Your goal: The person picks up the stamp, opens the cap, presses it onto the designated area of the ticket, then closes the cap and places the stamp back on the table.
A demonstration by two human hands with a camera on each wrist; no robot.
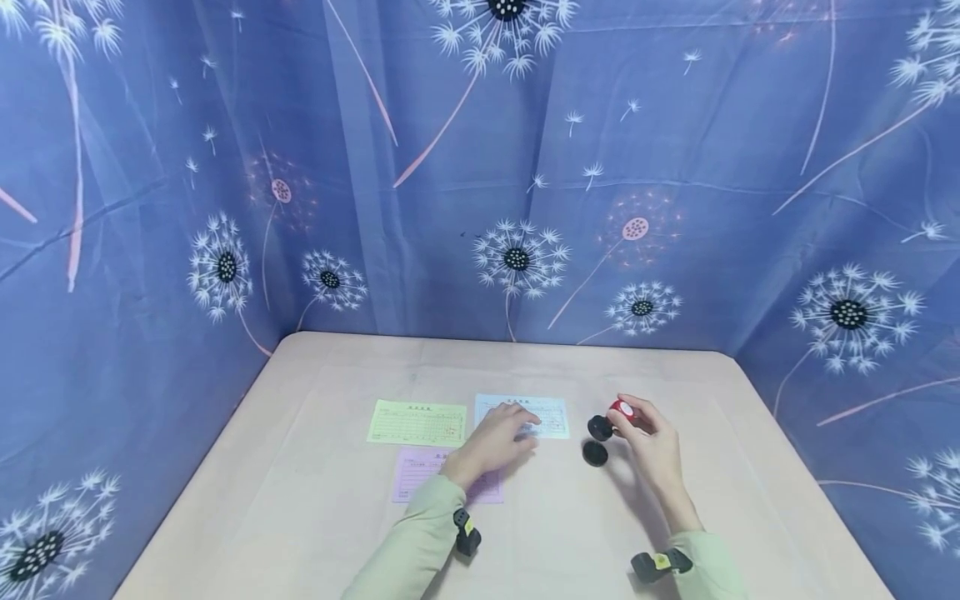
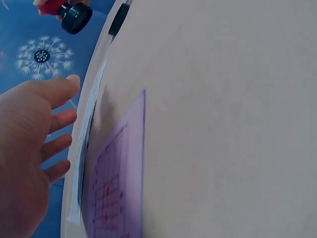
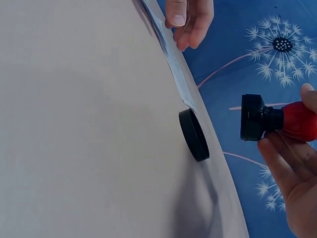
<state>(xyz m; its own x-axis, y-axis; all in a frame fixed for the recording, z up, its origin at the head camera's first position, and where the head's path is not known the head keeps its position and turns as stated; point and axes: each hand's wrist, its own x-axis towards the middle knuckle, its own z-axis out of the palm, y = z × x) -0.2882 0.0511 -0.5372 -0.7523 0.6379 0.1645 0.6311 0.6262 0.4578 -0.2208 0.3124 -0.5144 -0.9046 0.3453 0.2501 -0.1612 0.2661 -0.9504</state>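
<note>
My right hand (image 1: 654, 446) holds a stamp (image 3: 270, 118) by its round red handle, its black base tipped toward the left. Below it on the table lies a round black cap (image 1: 595, 453), apart from the stamp. My left hand (image 1: 497, 442) hovers with loosely bent fingers over the blue form (image 1: 553, 417), nothing in its grasp. Under the left wrist is a purple form (image 1: 420, 475), partly covered by the hand and sleeve. A green form (image 1: 416, 422) lies to the left, with small red marks at its lower right.
The pale table (image 1: 300, 508) has a blue dandelion-print curtain (image 1: 420, 250) behind it and at both sides. Black cameras are strapped on both wrists.
</note>
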